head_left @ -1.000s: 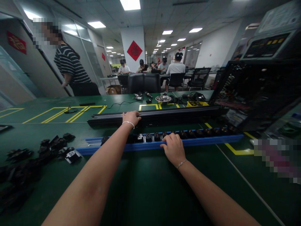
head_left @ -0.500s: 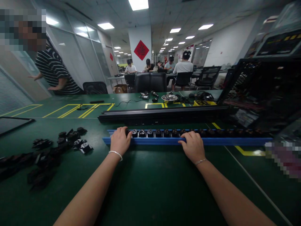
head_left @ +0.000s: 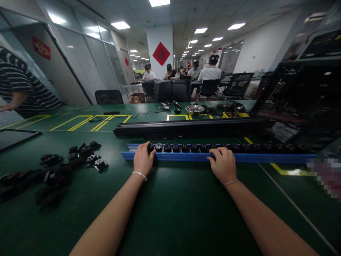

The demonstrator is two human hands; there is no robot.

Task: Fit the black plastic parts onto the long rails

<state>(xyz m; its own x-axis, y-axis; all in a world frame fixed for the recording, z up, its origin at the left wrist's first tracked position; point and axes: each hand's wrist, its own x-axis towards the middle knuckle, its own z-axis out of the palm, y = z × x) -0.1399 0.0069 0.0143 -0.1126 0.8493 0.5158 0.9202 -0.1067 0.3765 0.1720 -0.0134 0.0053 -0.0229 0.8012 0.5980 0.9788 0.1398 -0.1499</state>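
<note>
A long blue channel rail point(head_left: 178, 157) lies across the green table before me. Inside its groove sits a row of black socket-like modules point(head_left: 184, 147), a few showing pale or metallic tops. My left hand point(head_left: 144, 158) is curled over the near wall close to the rail's left end, its fingertips by the leftmost module. Farther right, my right hand point(head_left: 223, 164) grips the same wall, thumb on the near side and fingers bent over the top. Parallel behind the rail lie long black bars point(head_left: 160, 131). The undersides of both hands' fingers are hidden.
Loose black parts point(head_left: 57, 174) are heaped at the left, with printed black-and-white pieces point(head_left: 99, 163) beside them. A metal bowl point(head_left: 194, 109), cables and a yellow tray point(head_left: 234, 115) stand behind the bars. A dark open case point(head_left: 287, 92) rises at the right. A person in stripes point(head_left: 21, 85) is at far left.
My left hand has left the black bars and come down onto the blue rail's left end. The rail has shifted right. My right hand stays on it. The striped person has moved left.
</note>
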